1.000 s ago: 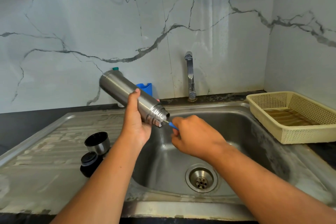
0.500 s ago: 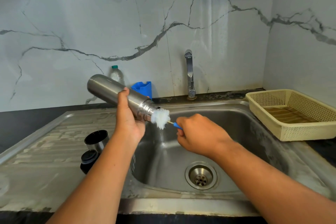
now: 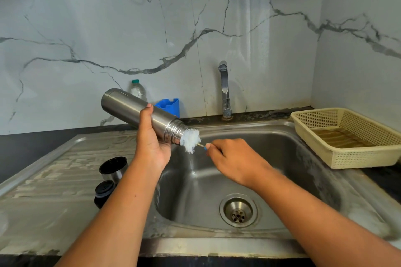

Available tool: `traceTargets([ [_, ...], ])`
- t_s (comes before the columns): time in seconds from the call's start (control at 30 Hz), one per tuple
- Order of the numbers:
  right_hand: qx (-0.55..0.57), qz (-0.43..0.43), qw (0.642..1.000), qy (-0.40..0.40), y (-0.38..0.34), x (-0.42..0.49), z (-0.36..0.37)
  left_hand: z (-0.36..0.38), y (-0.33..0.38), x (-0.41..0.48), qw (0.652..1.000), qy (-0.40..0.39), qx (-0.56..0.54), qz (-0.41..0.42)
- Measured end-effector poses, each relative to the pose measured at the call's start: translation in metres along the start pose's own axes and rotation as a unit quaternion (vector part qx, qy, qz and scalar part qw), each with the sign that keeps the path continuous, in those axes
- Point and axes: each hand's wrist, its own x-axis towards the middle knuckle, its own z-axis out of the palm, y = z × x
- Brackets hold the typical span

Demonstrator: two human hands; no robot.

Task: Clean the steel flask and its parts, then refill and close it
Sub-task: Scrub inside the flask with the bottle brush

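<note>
- Flask held tilted over the sink, mouth lowest, left grip wrapped round its body.
- Right grip pinches the bottle brush handle; bristles sit at the mouth.
- Steel looks rigid, probably wet and slippery; best held mid-body, as here.

The white bottle brush has been pulled out of the steel flask toward 4 o'clock by the right hand. Its bristles are now seen.

Grey-veined white marble walls above a black counter and steel sink.
</note>
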Motion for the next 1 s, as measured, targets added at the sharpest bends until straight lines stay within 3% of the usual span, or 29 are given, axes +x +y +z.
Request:
traceTargets([
  [0.17, 0.053, 0.043, 0.997, -0.017, 0.007, 0.000, -0.002, -0.008, -0.003, 0.007, 0.999, 0.030, 0.015, 0.001],
  [0.47, 0.028, 0.066, 0.991, 0.115, 0.004, 0.004, 0.009, 0.002, -0.036, -0.001, 0.997, 0.006, 0.076, -0.020],
  [0.63, -0.032, 0.053, 0.988, 0.142, -0.001, 0.000, 0.001, -0.003, -0.018, 0.009, 0.999, 0.031, 0.008, 0.005],
  [0.77, -0.018, 0.052, 0.986, 0.159, -0.006, 0.001, 0.006, 0.002, -0.035, -0.002, 0.998, 0.007, 0.052, -0.020],
  [1.0, -0.042, 0.012, 0.984, 0.172, 0.000, -0.003, -0.005, 0.001, -0.016, 0.000, 1.000, 0.009, 0.003, 0.004],
])
